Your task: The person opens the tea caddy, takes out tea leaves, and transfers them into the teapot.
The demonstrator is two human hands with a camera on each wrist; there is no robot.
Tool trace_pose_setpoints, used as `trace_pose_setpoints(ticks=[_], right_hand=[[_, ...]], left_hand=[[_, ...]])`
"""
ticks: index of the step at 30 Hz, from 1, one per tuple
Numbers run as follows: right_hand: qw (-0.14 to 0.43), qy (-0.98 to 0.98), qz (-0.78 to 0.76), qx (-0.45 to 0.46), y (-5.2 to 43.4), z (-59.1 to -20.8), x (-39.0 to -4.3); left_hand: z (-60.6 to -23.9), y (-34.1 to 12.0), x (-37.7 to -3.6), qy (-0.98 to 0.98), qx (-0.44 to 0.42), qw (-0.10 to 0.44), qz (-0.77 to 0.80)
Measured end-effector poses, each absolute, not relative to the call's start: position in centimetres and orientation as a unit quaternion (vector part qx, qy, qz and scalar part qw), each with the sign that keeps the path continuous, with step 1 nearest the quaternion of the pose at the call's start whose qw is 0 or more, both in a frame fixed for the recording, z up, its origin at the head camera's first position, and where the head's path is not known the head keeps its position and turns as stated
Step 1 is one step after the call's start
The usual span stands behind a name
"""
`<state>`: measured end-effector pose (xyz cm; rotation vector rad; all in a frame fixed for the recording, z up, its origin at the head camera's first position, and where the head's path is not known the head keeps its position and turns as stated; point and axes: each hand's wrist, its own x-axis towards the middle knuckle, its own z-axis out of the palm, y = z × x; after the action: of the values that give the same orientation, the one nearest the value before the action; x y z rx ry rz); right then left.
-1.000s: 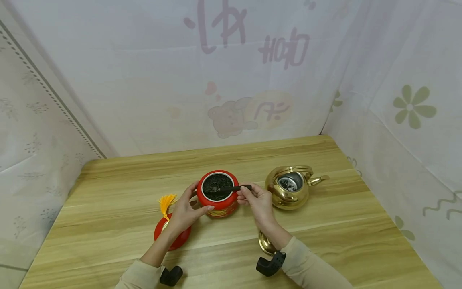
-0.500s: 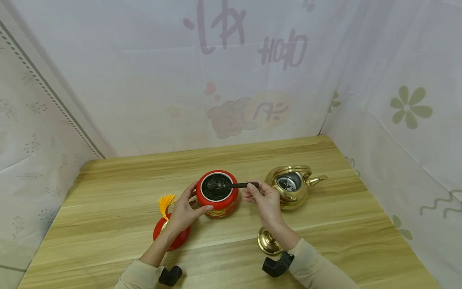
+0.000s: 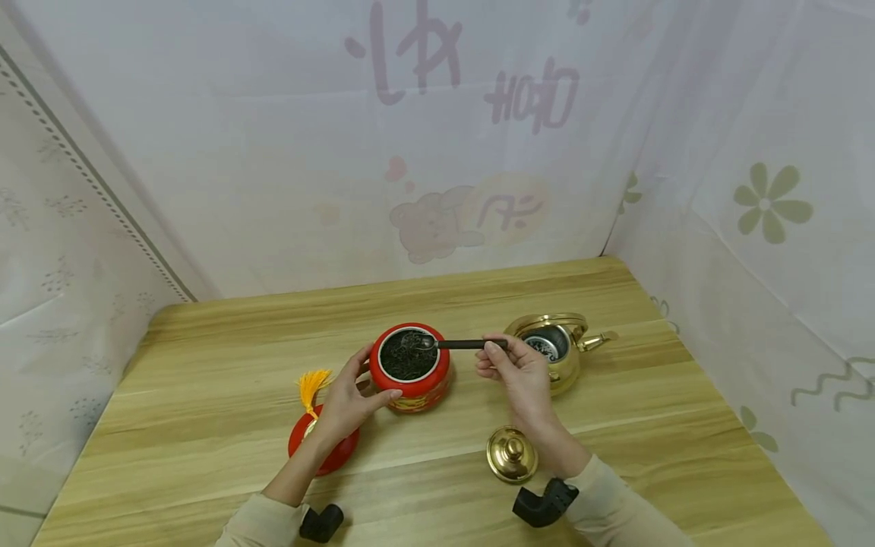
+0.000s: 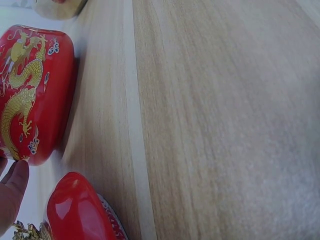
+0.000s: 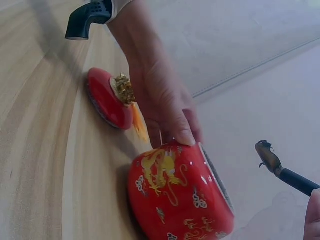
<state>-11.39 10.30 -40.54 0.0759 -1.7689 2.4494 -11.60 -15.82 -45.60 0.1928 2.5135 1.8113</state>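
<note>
The spoon (image 3: 459, 344) is the likeliest source of trouble: in the right wrist view its metal tip carries a little dark stuff, with loose wisps poking past the edge, so a small tilt or jerk could drop bits onto the worktop (image 3: 205, 365) if it were carried clear of the red jar (image 3: 425, 389). The right hand (image 3: 522, 376) pinches only the far end of the dark handle, so any wobble there would probably show more at the tip. The handle also passes low above the white rim, and catching it could shake the load off. A gold lid (image 3: 513, 454) lies just beside the right wrist and might be knocked by a careless sweep, while the left forearm passes over a red lid (image 3: 338, 456) with an orange tassel (image 3: 314, 386). The hands are apart from each other: the left hand (image 3: 352, 403) is curled round the jar's left side, thumb towards the near side. The jar stands upright on the worktop, left of an uncovered gold teapot (image 3: 566, 376). It is glossy red and rounded, with a gold dragon and small pale clouds on its side, and fine dark green leaves (image 3: 405, 363) filling much of it.
</note>
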Motion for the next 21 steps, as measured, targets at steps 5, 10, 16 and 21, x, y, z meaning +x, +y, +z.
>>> trace_pose_setpoints(ticks=[5, 10, 16, 21], right_hand=[[0.060, -0.583, 0.809, 0.031, 10.5, -40.1, -11.1], [0.062, -0.580, 0.811, 0.033, 11.0, -39.8, -10.9], [0.089, -0.585, 0.804, 0.061, 12.5, -39.3, -10.5], [0.112, -0.580, 0.802, 0.083, 14.5, -39.0, -10.2]], left_hand=[[-45.5, -15.9, -11.5, 0.807, 0.069, 0.013, 0.586], [-45.5, -15.9, -11.5, 0.807, 0.070, 0.013, 0.586], [-45.6, -15.9, -11.7, 0.816, 0.068, 0.013, 0.574], [-45.7, -15.9, -11.6, 0.820, 0.075, 0.005, 0.567]])
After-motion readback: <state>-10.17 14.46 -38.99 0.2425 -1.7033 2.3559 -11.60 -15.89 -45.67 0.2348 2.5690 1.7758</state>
